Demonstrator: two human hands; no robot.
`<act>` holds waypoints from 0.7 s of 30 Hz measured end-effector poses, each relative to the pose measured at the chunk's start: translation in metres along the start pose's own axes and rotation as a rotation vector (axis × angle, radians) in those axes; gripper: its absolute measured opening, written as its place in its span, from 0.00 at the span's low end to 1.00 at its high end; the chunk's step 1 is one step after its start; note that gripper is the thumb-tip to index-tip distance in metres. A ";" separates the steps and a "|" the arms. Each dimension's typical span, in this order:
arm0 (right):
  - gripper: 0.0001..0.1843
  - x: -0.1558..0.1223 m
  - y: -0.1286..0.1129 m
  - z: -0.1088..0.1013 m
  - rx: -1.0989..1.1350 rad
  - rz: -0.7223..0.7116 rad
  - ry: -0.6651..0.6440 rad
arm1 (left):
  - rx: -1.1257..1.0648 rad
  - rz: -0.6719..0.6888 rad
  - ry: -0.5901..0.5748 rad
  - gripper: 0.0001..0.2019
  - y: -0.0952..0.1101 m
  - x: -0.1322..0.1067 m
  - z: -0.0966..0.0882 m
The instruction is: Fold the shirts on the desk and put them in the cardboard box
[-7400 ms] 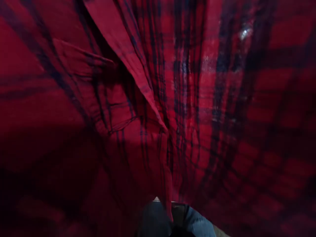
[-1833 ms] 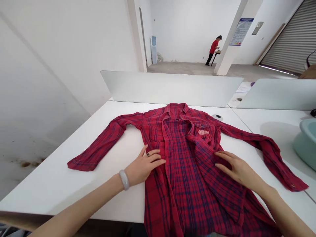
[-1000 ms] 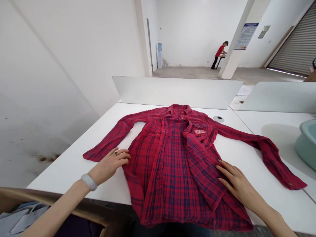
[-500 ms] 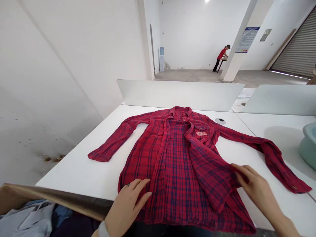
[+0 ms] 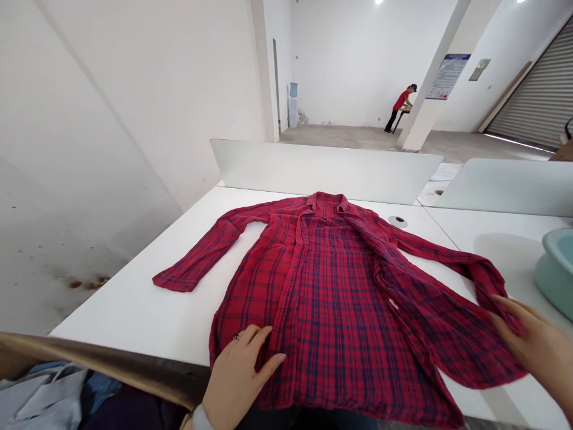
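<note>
A red and navy plaid shirt (image 5: 331, 298) lies front up on the white table (image 5: 147, 310), collar at the far side, both sleeves spread out. My left hand (image 5: 237, 376), with a ring on one finger, rests flat on the shirt's lower left hem near the table's front edge, fingers stretched. My right hand (image 5: 535, 346) holds the shirt's right front panel, which is pulled open and outward to the right, over the right sleeve.
A pale green basin (image 5: 557, 269) stands at the right edge. Grey divider panels (image 5: 322, 170) run along the table's far side. A cardboard box (image 5: 89, 370) with clothes sits at the lower left. A person in a red top (image 5: 401, 106) stands far off.
My right hand has drawn the right front panel outward to the right, opening the shirt and hiding the chest patch. My left hand stays on the lower left hem.
</note>
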State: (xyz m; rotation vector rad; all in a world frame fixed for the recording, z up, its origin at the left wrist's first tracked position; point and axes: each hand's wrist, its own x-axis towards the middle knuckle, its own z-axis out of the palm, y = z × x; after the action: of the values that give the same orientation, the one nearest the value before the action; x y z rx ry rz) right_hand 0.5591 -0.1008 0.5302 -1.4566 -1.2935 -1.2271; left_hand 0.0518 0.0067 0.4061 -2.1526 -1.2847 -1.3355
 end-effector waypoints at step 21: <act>0.23 0.090 -0.193 0.056 0.412 -0.642 -0.675 | 0.189 0.385 0.115 0.28 -0.023 -0.018 0.003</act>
State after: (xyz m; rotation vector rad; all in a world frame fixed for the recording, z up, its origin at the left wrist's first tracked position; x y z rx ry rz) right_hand 0.3764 -0.0017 0.6019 -1.2143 -2.4451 -0.7515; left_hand 0.0316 0.0118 0.3852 -2.0283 -0.8583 -1.1127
